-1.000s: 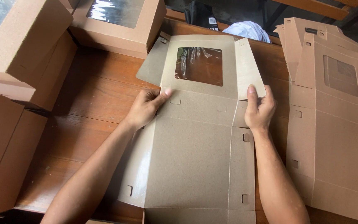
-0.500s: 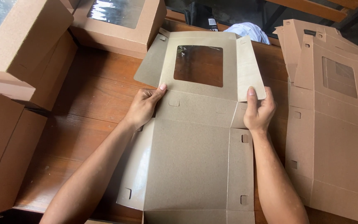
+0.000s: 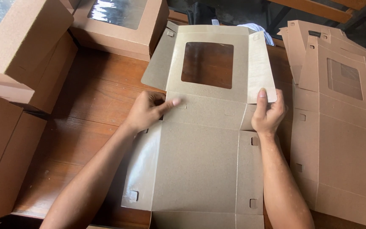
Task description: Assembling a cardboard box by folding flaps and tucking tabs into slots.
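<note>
A flat, unfolded cardboard box blank (image 3: pixel 204 157) with a square clear window (image 3: pixel 207 64) in its far panel lies on the wooden table (image 3: pixel 94 110). My left hand (image 3: pixel 148 111) rests on the blank's left edge at the crease below the window panel, fingers curled, index finger pointing right along the fold. My right hand (image 3: pixel 267 113) pinches the lower corner of the right side flap (image 3: pixel 260 68) of the window panel, thumb on top. The left side flap (image 3: pixel 157 63) is spread out flat.
Assembled brown window boxes (image 3: pixel 119 23) stand at the back and stacked at the left (image 3: pixel 18 63). A pile of flat box blanks (image 3: pixel 339 114) lies to the right. A white and blue cloth (image 3: pixel 261 30) shows behind the blank.
Both hands have slid down to the crease; my left fingers have curled and my right hand has taken hold of the right flap's corner. The view has moved closer.
</note>
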